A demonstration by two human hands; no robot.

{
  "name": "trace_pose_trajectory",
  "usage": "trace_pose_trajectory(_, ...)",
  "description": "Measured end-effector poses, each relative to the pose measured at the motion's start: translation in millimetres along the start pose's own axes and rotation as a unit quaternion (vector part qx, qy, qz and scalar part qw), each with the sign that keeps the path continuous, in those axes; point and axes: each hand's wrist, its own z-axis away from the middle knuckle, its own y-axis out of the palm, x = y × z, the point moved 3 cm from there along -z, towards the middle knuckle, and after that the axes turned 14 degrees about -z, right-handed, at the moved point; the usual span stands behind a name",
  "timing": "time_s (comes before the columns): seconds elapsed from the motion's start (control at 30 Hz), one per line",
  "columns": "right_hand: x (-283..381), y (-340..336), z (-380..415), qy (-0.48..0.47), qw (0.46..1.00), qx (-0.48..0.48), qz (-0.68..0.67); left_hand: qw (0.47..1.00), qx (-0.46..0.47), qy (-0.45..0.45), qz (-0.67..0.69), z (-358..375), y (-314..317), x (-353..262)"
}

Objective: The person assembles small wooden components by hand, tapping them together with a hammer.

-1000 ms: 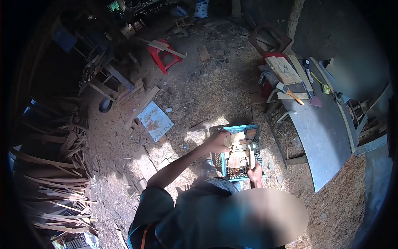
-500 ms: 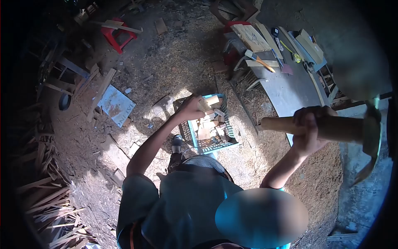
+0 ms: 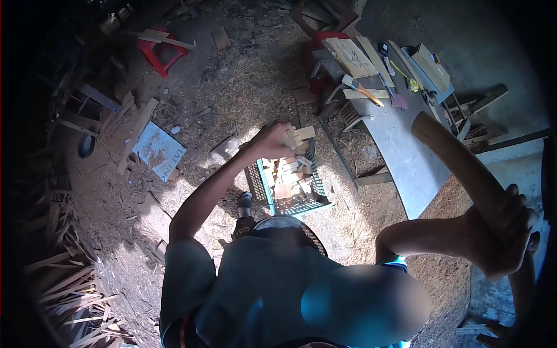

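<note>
Over the far end of a green plastic crate (image 3: 321, 206), my left hand (image 3: 275, 139) is closed around a small wood block (image 3: 304, 133). Cut wood pieces (image 3: 284, 177) fill much of the crate below it. Out to the right, my right hand (image 3: 503, 232) is wrapped round the thick wooden handle of a hand tool (image 3: 455, 153). The handle tilts up and to the left. The tool's head, beyond the hand, is dark and mostly hidden, so its exact kind does not show.
A table (image 3: 409, 156) at right carries a paintbrush (image 3: 362, 90), a tape measure (image 3: 412, 85) and boards (image 3: 350, 57). A red stool (image 3: 159, 55) stands far left. Wood strips (image 3: 75, 296) are heaped at lower left; wood chips cover the floor.
My right hand has moved right and downward, turning the tool so its handle slants instead of lying level. My left hand, still on the wood block, has shifted slightly.
</note>
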Motion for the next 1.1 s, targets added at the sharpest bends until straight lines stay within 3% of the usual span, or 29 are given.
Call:
trace_pose_trajectory(0.07,-43.1,-5.1,59.6,0.136,0.989,-0.012,0.058,0.998,0.049,-0.043,0.002,-3.1,-13.5,-12.4)
trace_pose_trajectory(0.1,-67.1,-10.4,109.2,0.251,0.961,-0.015,0.113,0.999,0.046,-0.025,-0.013,0.1,-21.4,-20.7)
trace_pose_trajectory(0.13,-95.7,-16.8,173.4,0.410,0.895,0.006,0.177,1.000,0.018,-0.006,-0.019,8.7,-31.0,-32.4)
trace_pose_trajectory(0.2,-130.9,-38.2,325.4,0.660,0.697,0.096,0.262,0.998,-0.023,0.045,0.035,29.4,-50.2,-50.1)
trace_pose_trajectory(0.23,-102.0,-92.3,442.0,0.665,0.641,0.135,0.360,0.983,-0.014,0.052,-0.173,31.6,-23.2,-44.4)
trace_pose_trajectory(0.27,-72.1,-145.3,556.4,0.667,0.571,0.174,0.446,0.969,0.088,-0.026,-0.228,40.0,4.3,-18.1)
trace_pose_trajectory(0.3,-35.8,-151.0,567.7,0.733,0.505,0.176,0.421,0.982,0.126,-0.110,-0.094,54.3,12.2,12.2)
trace_pose_trajectory(0.33,-75.0,-156.7,574.6,0.766,0.481,0.178,0.388,0.993,0.050,-0.090,0.049,71.6,31.1,57.0)
trace_pose_trajectory(0.37,-99.4,-164.3,582.2,0.799,0.477,0.100,0.352,0.999,-0.014,-0.021,0.031,68.2,33.5,74.9)
trace_pose_trajectory(0.4,-62.2,-175.7,588.2,0.844,0.433,0.021,0.316,0.993,0.013,-0.073,0.093,79.8,42.7,79.2)
trace_pose_trajectory(0.43,15.0,-180.4,585.0,0.889,0.350,-0.053,0.291,0.979,0.034,-0.128,0.152,91.8,53.3,84.2)
trace_pose_trajectory(0.47,56.9,-170.5,565.5,0.869,0.378,-0.064,0.313,0.980,0.030,-0.111,0.162,92.9,56.5,78.2)
trace_pose_trajectory(0.5,49.5,-173.6,549.2,0.829,0.440,-0.070,0.337,0.981,0.034,-0.097,0.162,98.6,61.7,71.3)
trace_pose_trajectory(0.53,54.5,-185.7,565.7,0.866,0.373,-0.028,0.332,0.985,0.019,-0.073,0.155,92.4,63.9,71.4)
trace_pose_trajectory(0.6,55.5,-191.4,574.7,0.849,0.442,-0.007,0.290,0.978,-0.016,-0.029,0.204,86.2,69.0,71.2)
trace_pose_trajectory(0.63,41.7,-177.1,548.3,0.837,0.506,-0.033,0.206,0.980,-0.014,-0.012,0.198,80.3,66.8,66.6)
trace_pose_trajectory(0.67,20.8,-164.0,534.4,0.880,0.419,-0.057,0.217,0.981,-0.009,0.004,0.194,75.0,65.3,61.4)
trace_pose_trajectory(0.7,-0.2,-155.2,512.9,0.855,0.481,-0.043,0.188,0.983,-0.014,0.018,0.180,69.7,61.3,53.9)
trace_pose_trajectory(0.77,-50.3,-133.3,429.4,0.812,0.544,0.080,0.197,0.986,-0.021,0.052,0.155,55.5,50.7,37.5)
trace_pose_trajectory(0.83,-78.8,-102.3,313.6,0.750,0.653,0.049,0.098,0.984,-0.031,0.051,0.167,41.3,47.3,33.9)
trace_pose_trajectory(0.9,-71.8,-90.8,193.6,0.612,0.760,0.155,0.152,0.977,-0.062,0.051,0.197,35.3,41.1,26.6)
trace_pose_trajectory(0.97,-36.2,-45.2,64.9,0.384,0.912,0.064,0.131,0.977,-0.108,0.082,0.165,27.5,27.9,16.4)
trace_pose_trajectory(1.0,-12.8,-37.9,5.3,0.314,0.948,0.059,0.011,0.975,-0.126,0.104,0.148,23.6,22.3,11.1)
trace_pose_trajectory(1.03,35.5,-54.9,-53.0,0.076,0.969,-0.068,0.223,0.974,-0.130,0.109,0.151,19.3,16.2,6.8)
trace_pose_trajectory(1.07,69.5,-40.2,-100.8,-0.065,0.934,0.121,0.331,0.972,-0.132,0.113,0.156,14.2,10.3,2.9)
trace_pose_trajectory(1.1,69.0,-13.6,-104.2,-0.120,0.912,0.190,0.343,0.972,-0.121,0.114,0.168,8.8,6.9,1.3)
